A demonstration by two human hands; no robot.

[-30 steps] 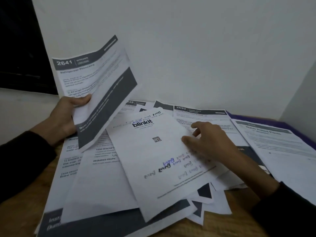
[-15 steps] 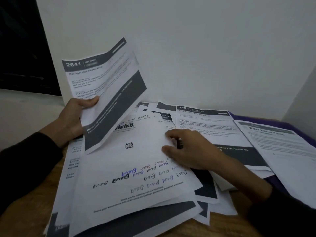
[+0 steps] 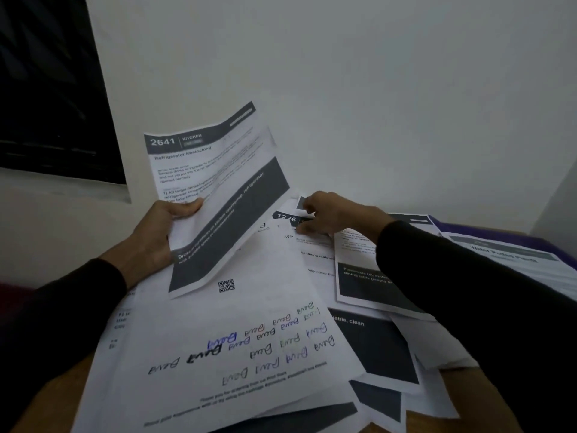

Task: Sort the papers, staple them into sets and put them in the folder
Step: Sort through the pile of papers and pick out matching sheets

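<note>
The left hand (image 3: 153, 242) grips sheet 2641 (image 3: 215, 189) upright, while the right hand (image 3: 327, 214) pinches sheet 1226 (image 3: 285, 217) in the pile (image 3: 237, 354) on the tabletop (image 3: 46, 398).

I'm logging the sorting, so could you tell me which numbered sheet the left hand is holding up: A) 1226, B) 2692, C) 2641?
C: the left hand grips the raised sheet headed 2641, titled Refrigerator Restocking.
</note>
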